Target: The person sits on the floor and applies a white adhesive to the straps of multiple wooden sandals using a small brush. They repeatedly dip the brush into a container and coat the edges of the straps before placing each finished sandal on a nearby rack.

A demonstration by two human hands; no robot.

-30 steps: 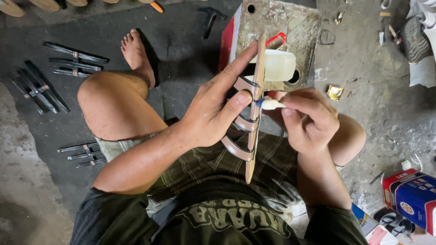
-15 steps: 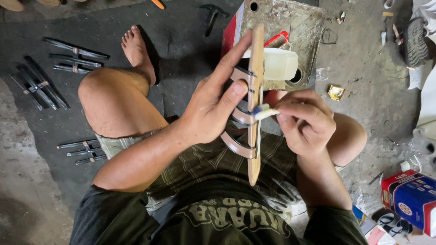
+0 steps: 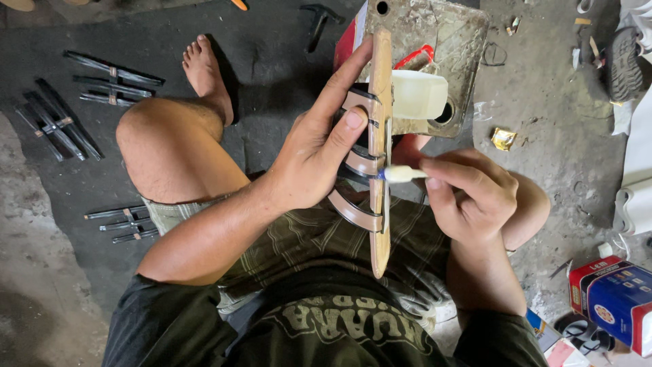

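Sandal sole being held on edge over the lap while a small brush is touching its rim.

The tan sandal sole (image 3: pixel 380 163), brown straps (image 3: pixel 356 170) attached, is standing on edge above the lap so its thin side is facing the brush. The left hand (image 3: pixel 312 160) is clamping it, fingers spread across the straps, thumb pressing by the edge. The right hand (image 3: pixel 468 194) is pinching a white-handled brush (image 3: pixel 402 175), tip meeting the rim. Beyond, a whitish container (image 3: pixel 418 95) is sitting within reach on a stained metal block (image 3: pixel 448 34); dark strap bundles (image 3: pixel 58 126) are lying on the floor.
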